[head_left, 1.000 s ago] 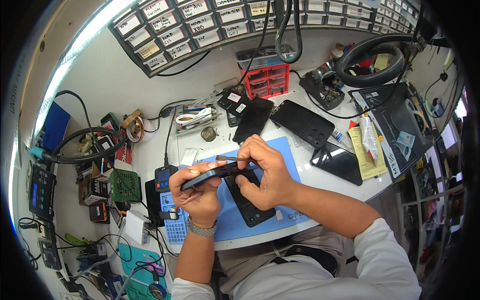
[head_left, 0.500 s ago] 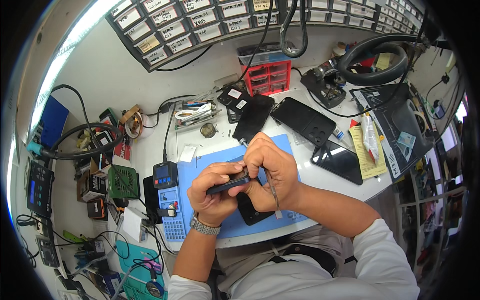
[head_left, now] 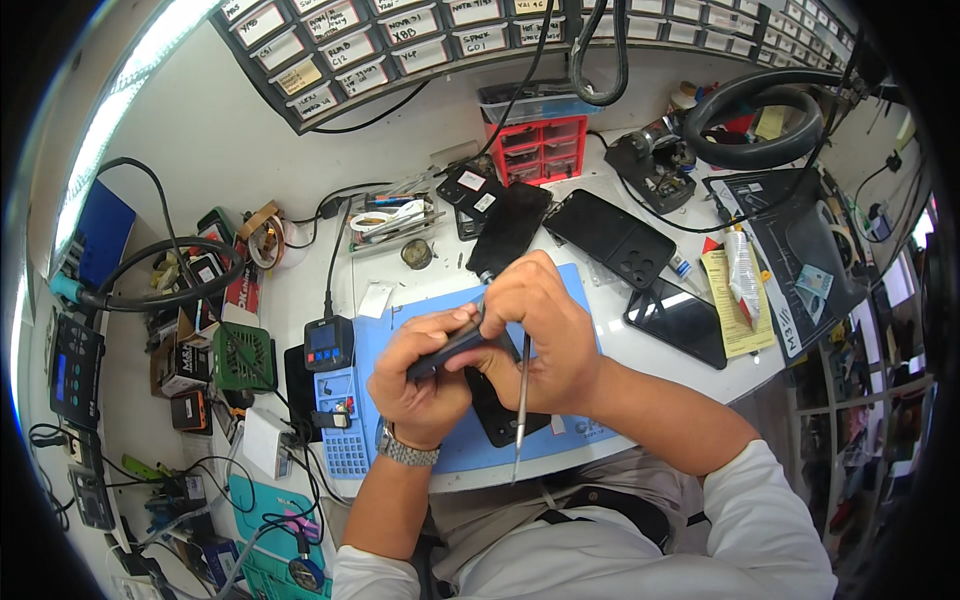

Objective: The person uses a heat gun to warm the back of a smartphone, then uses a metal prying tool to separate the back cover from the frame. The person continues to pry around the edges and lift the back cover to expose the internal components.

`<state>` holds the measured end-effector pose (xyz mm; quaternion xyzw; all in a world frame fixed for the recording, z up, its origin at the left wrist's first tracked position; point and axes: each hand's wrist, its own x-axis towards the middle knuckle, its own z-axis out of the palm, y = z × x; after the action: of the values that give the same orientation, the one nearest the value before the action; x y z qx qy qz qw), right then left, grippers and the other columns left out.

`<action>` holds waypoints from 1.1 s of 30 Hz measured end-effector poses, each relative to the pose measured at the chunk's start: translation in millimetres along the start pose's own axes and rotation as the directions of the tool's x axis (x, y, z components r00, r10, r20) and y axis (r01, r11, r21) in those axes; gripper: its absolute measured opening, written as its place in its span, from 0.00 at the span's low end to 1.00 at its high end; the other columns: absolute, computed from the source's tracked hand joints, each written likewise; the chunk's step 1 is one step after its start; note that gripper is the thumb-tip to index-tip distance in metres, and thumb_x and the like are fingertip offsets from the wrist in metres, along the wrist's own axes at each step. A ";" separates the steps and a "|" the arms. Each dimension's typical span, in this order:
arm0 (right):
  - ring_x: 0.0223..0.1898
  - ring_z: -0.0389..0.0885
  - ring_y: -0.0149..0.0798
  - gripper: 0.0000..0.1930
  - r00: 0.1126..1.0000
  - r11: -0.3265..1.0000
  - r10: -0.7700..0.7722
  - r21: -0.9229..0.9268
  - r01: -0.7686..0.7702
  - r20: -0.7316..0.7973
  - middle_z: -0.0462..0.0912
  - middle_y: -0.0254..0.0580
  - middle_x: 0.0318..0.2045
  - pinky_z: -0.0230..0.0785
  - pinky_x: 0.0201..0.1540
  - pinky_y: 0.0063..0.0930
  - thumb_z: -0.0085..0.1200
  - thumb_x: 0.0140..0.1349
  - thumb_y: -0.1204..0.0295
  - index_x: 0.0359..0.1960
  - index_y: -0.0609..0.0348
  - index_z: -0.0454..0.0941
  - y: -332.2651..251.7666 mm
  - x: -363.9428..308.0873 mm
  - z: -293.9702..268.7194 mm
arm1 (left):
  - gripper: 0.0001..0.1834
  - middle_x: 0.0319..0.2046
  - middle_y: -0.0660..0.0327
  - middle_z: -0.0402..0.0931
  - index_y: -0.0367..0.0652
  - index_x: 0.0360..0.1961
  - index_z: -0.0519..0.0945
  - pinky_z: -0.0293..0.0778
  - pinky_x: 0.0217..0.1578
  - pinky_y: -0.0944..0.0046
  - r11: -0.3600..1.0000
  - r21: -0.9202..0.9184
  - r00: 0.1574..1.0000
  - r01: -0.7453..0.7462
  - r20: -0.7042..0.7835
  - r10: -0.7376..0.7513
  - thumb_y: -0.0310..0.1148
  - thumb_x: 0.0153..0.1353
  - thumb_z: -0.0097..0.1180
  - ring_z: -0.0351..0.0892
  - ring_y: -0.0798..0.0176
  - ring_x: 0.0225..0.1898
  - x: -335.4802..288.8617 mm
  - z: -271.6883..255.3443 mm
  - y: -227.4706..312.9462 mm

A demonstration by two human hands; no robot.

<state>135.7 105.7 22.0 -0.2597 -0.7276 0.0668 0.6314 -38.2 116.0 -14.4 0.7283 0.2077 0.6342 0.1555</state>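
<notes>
My left hand point(head_left: 418, 385) is closed around a dark phone point(head_left: 445, 349), which it holds tilted on edge above the blue work mat point(head_left: 458, 455). The thumb and fingertips of my right hand point(head_left: 545, 340) press at the phone's upper right end. A slim metal tool point(head_left: 523, 388) is also gripped in that hand, its thin end pointing down toward me; its exact kind I cannot make out. Below the hands a black phone part point(head_left: 505, 418) lies on the mat, partly covered by my fingers.
A small meter box point(head_left: 329, 344) stands left of the mat. Phones point(head_left: 612, 235) and a dark screen point(head_left: 675, 322) lie to the right. Behind are a red drawer box point(head_left: 540, 150) and a tool rack point(head_left: 395, 225). Cables and a green holder point(head_left: 244, 358) crowd the left.
The phone has tilted more steeply, its right end rising. My right hand has turned, and the metal tool's lower end has swung left and closer to me.
</notes>
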 end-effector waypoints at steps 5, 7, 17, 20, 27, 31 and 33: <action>0.52 0.75 0.54 0.43 0.956 0.968 0.225 -0.154 -0.198 0.188 0.78 0.50 0.56 0.76 0.53 0.44 0.86 0.43 0.67 0.62 0.64 0.76 5.4 -7.6 6.5 | 0.26 0.49 0.55 0.85 0.39 0.62 0.70 0.84 0.52 0.66 0.866 -0.365 0.781 0.342 -0.403 -0.478 0.21 0.70 0.71 0.86 0.68 0.48 13.3 -11.4 -7.5; 0.55 0.75 0.55 0.49 0.918 0.954 0.276 -0.200 -0.225 0.286 0.77 0.51 0.58 0.78 0.56 0.45 0.88 0.39 0.66 0.66 0.64 0.75 6.8 -11.5 10.9 | 0.25 0.49 0.56 0.85 0.39 0.62 0.69 0.84 0.52 0.66 0.812 -0.462 0.723 0.356 -0.415 -0.553 0.21 0.71 0.70 0.86 0.68 0.48 18.5 -16.2 -13.5; 0.54 0.78 0.55 0.48 0.907 0.928 0.330 -0.266 -0.261 0.263 0.79 0.53 0.52 0.78 0.56 0.42 0.83 0.41 0.71 0.69 0.66 0.76 5.5 -18.2 13.0 | 0.22 0.55 0.55 0.84 0.40 0.66 0.71 0.82 0.58 0.62 0.620 -0.639 0.681 0.456 -0.197 -0.705 0.24 0.76 0.64 0.84 0.67 0.55 22.0 -23.4 -22.8; 0.52 0.78 0.49 0.48 0.890 0.917 0.396 -0.144 -0.371 0.227 0.79 0.49 0.50 0.76 0.56 0.37 0.82 0.42 0.71 0.70 0.67 0.75 5.3 -17.2 11.9 | 0.32 0.64 0.48 0.79 0.39 0.77 0.64 0.74 0.70 0.53 0.471 -0.700 0.750 0.537 0.140 -0.646 0.29 0.77 0.61 0.81 0.58 0.65 25.5 -30.8 -19.9; 0.47 0.76 0.30 0.46 0.589 0.578 0.641 0.197 -0.792 0.492 0.78 0.40 0.51 0.75 0.51 0.28 0.82 0.53 0.71 0.74 0.67 0.72 13.1 -8.7 0.3 | 0.54 0.69 0.43 0.77 0.44 0.87 0.53 0.76 0.71 0.46 0.427 -0.482 0.626 0.765 0.402 -0.668 0.27 0.64 0.72 0.80 0.48 0.69 40.4 -42.7 -16.0; 0.50 0.76 0.30 0.44 0.533 0.486 0.621 0.251 -0.837 0.574 0.82 0.41 0.51 0.75 0.54 0.28 0.80 0.55 0.73 0.74 0.68 0.73 18.2 -11.0 -0.4 | 0.59 0.66 0.44 0.80 0.45 0.88 0.51 0.78 0.68 0.48 0.475 -0.358 0.594 0.804 0.464 -0.657 0.25 0.60 0.75 0.84 0.50 0.65 47.0 -56.3 -22.1; 0.53 0.77 0.34 0.46 0.513 0.476 0.623 0.234 -0.848 0.591 0.86 0.43 0.48 0.76 0.59 0.32 0.81 0.52 0.65 0.72 0.70 0.75 18.5 -12.4 1.5 | 0.61 0.63 0.44 0.82 0.45 0.87 0.53 0.79 0.68 0.49 0.451 -0.379 0.586 0.808 0.440 -0.681 0.25 0.56 0.77 0.85 0.50 0.63 44.3 -58.4 -23.6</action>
<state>140.5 116.1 2.8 -0.3605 -0.6104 0.5789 0.4030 -93.6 156.4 20.7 0.5507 0.2995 0.4436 0.6406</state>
